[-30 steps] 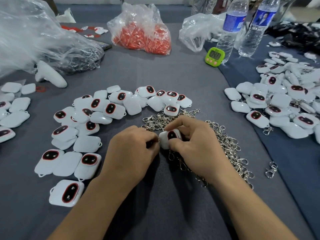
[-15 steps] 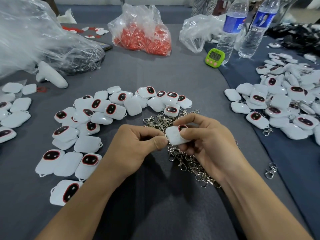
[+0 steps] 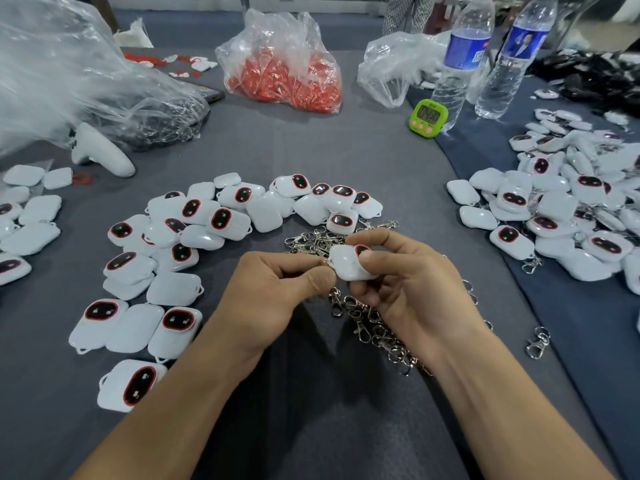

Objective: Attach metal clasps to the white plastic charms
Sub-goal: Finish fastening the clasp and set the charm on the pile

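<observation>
Lifted above silver metal clasp pile (image 3: pixel 374 327): right hand (image 3: pixel 408 289) clamps light, slick white plastic charm (image 3: pixel 349 268) by its edges; left hand (image 3: pixel 277 289) pinches its corner loop.

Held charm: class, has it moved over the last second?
Yes. The held charm shifted slightly right and farther away, toward the green timer.

Right hand (image 3: pixel 408 292): grips charm (image 3: pixel 348 266) above clasps (image 3: pixel 377 327)
Left hand (image 3: pixel 273 292): pinches charm's left corner
Loose charms (image 3: pixel 221 220): spread left, heaped right
Timer (image 3: pixel 428 117): far right
</observation>
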`<state>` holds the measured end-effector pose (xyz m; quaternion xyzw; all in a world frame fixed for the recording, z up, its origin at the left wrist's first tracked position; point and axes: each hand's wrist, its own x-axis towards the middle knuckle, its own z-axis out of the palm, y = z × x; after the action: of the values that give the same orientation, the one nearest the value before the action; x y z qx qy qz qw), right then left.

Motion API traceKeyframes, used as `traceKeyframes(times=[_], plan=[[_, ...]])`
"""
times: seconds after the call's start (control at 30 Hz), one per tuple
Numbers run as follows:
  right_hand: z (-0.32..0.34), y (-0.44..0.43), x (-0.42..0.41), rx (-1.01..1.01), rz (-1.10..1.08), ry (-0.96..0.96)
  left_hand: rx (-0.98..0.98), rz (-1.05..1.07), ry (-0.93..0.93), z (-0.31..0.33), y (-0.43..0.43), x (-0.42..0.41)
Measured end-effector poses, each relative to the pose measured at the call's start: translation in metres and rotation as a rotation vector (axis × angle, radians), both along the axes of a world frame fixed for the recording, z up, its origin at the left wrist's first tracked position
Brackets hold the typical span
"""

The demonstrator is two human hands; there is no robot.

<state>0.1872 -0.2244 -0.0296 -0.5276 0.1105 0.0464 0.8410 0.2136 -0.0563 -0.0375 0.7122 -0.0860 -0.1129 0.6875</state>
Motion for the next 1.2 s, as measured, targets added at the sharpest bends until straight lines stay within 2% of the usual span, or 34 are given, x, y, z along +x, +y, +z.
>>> traceKeyframes(times=[0.07, 0.1, 0.13, 0.23, 0.3, 0.33, 0.4, 0.47, 0.53, 0.6, 0.7, 0.77, 0.8, 0.87, 0.9, 0.97, 1.07, 1.2], plan=[[-0.001, 0.0, 0.0, -0.013, -0.013, -0.03, 0.022, 0.029, -0.02, 0.0, 0.0, -0.001], [-0.001, 0.001, 0.0, -0.045, -0.024, -0.058, 0.113, 0.054, -0.102, -0.002, 0.001, -0.002], [-0.002, 0.003, -0.001, -0.102, -0.038, -0.092, 0.268, 0.076, -0.241, -0.004, 0.004, -0.003], [-0.006, 0.012, -0.003, -0.389, -0.08, -0.206, 0.819, 0.131, -0.818, -0.01, 0.006, -0.002], [-0.008, 0.018, -0.004, -0.513, -0.086, -0.25, 0.946, 0.166, -0.978, -0.015, 0.007, -0.002], [-0.009, 0.018, -0.003, -0.506, -0.093, -0.241, 0.932, 0.186, -0.978, -0.016, 0.007, -0.003], [-0.008, 0.016, -0.001, -0.359, -0.109, -0.182, 0.811, 0.234, -0.843, -0.014, 0.005, -0.004], [-0.005, 0.01, 0.0, -0.157, -0.108, -0.116, 0.502, 0.223, -0.521, -0.011, 0.003, -0.002], [-0.003, 0.006, 0.002, -0.003, -0.083, -0.067, 0.19, 0.125, -0.2, -0.008, -0.001, 0.001], [-0.002, 0.003, 0.002, 0.068, -0.055, -0.03, 0.075, 0.041, -0.098, -0.005, -0.004, 0.002], [-0.002, 0.002, 0.002, 0.071, -0.046, -0.038, 0.054, 0.045, -0.107, -0.005, -0.005, 0.001], [-0.004, 0.004, 0.001, 0.017, -0.065, -0.08, 0.156, 0.109, -0.19, -0.006, -0.003, -0.001], [-0.005, 0.004, 0.001, -0.075, -0.075, -0.109, 0.315, 0.136, -0.307, -0.007, -0.001, -0.001], [-0.007, 0.006, 0.001, -0.409, -0.075, -0.176, 0.821, 0.153, -0.656, -0.007, 0.001, -0.003], [-0.008, 0.008, 0.0, -0.56, -0.062, -0.205, 0.987, 0.146, -0.794, -0.007, 0.0, -0.005], [-0.01, 0.011, -0.001, -0.673, -0.057, -0.228, 1.081, 0.095, -0.884, -0.009, -0.001, -0.007], [-0.009, 0.01, 0.001, -0.539, -0.102, -0.192, 0.933, 0.114, -0.75, -0.012, 0.0, -0.007], [-0.005, 0.005, 0.002, -0.104, -0.106, -0.096, 0.242, 0.166, -0.259, -0.007, -0.001, 0.0]])
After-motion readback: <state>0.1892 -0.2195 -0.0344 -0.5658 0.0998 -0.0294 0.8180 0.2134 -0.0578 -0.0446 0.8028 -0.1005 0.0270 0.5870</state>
